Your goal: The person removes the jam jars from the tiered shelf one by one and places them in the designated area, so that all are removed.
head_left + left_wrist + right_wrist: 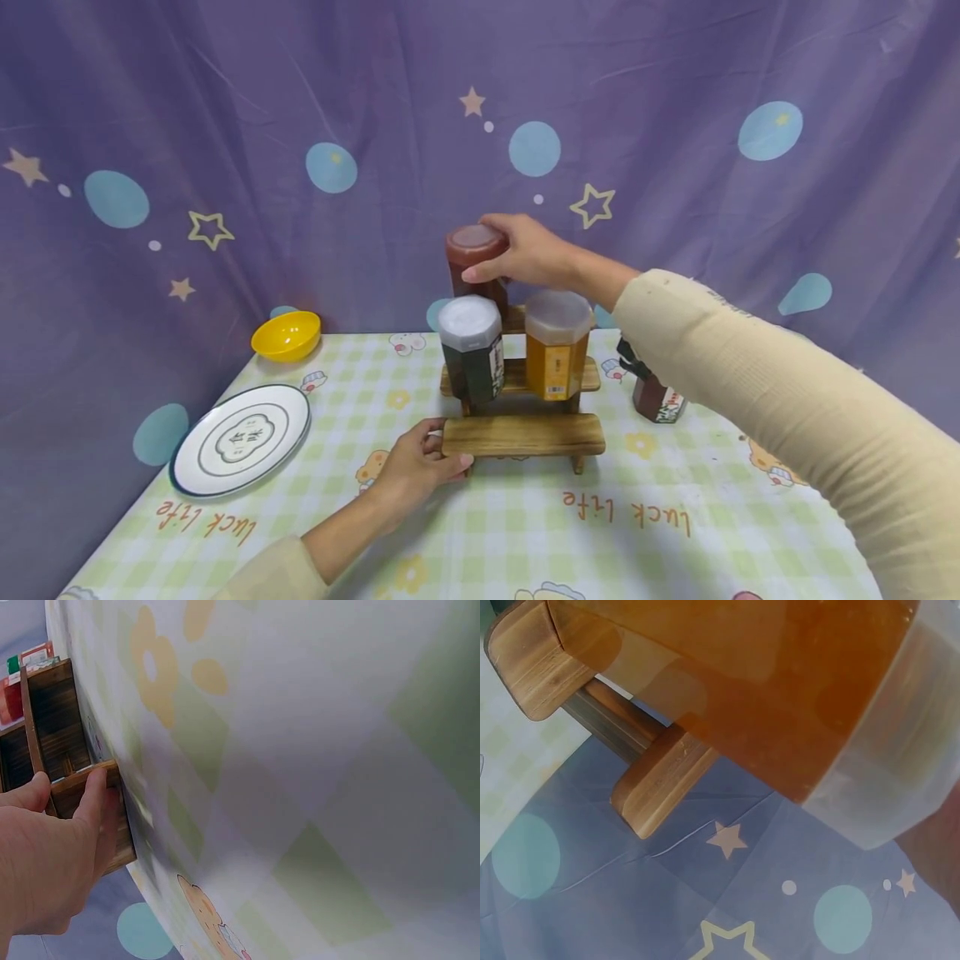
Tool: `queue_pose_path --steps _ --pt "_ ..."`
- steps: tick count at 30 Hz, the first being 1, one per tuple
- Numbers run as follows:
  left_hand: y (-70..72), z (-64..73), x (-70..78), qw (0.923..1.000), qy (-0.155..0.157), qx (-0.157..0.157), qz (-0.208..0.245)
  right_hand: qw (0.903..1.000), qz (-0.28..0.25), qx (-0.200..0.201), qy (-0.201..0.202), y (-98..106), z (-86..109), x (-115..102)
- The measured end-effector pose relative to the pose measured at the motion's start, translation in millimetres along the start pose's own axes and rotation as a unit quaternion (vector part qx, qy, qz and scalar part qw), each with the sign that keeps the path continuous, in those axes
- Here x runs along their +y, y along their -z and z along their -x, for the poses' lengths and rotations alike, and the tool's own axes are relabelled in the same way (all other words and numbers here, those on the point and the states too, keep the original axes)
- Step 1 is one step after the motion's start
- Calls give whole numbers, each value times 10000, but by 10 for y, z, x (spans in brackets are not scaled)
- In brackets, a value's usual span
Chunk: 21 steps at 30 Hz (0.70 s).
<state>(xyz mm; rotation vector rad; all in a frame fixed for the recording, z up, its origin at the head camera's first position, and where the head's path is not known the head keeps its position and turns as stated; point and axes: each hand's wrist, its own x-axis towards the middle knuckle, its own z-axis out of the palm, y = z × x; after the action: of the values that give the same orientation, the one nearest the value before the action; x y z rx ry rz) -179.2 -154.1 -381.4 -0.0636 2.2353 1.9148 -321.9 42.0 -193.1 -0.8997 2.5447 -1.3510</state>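
A small three-step wooden rack [522,435] stands on the checked tablecloth. My left hand [412,471] holds the left end of its lowest step, thumb in front and fingers around the side. In the left wrist view, the left hand's thumb and fingers pinch the wooden rack [82,780]. My right hand [536,250] grips a dark reddish jar [477,250] by its lid, at the left of the top step; the jar's base is hidden. On the middle step stand a dark jar with a white lid [468,350] and an amber jar [557,346], which fills much of the right wrist view.
A dark red jar [656,398] is at the right of the rack, partly behind the right sleeve. At the left are a white plate [198,462] with a dark rim and a yellow bowl [287,337]. A purple curtain [397,100] hangs behind the table.
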Motion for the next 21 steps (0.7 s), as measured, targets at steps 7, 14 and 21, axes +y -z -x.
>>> queue_pose_path --steps 7,14,21 --pt "11 10 4 9999 -19 -86 -53 9996 -239 122 -98 13 -19 21" --pt "14 18 16 9998 -50 -153 -89 9986 -342 391 -33 16 3 22" --pt "24 23 16 9998 -26 -180 -69 9960 -434 775 -6 156 51 -26"
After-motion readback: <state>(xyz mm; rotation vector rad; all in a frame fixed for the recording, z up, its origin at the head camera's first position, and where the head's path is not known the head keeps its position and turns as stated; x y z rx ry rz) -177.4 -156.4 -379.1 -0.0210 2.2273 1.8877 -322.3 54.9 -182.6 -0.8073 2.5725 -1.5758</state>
